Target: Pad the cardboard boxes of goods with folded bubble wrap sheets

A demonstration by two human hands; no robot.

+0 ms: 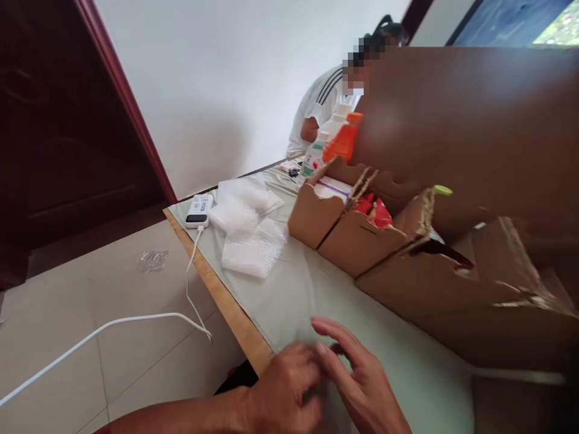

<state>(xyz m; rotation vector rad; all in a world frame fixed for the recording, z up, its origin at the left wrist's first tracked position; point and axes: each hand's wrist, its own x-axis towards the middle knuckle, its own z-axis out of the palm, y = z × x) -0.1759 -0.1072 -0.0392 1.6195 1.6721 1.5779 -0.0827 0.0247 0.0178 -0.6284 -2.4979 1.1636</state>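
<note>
My left hand (289, 386) is over the table's near edge, its fingers curled and smeared by motion; whether anything is in it cannot be made out. Close against it on the right is my right hand (362, 377), with thumb and forefinger stretched out and apart and no object visible between them. Both hands are above the pale green cloth (298, 295) that covers the table. Beyond them lie several bubble wrap pouches (256, 247), loosely piled and apart from my hands.
A white power bank (199, 211) with a white cable (190, 271) lies by the table's left edge. Cardboard boxes (398, 295) line the right side, holding packets. An orange bottle (344, 138) and a clear bottle (313, 158) stand behind. A person in a white shirt (312, 105) sits beyond.
</note>
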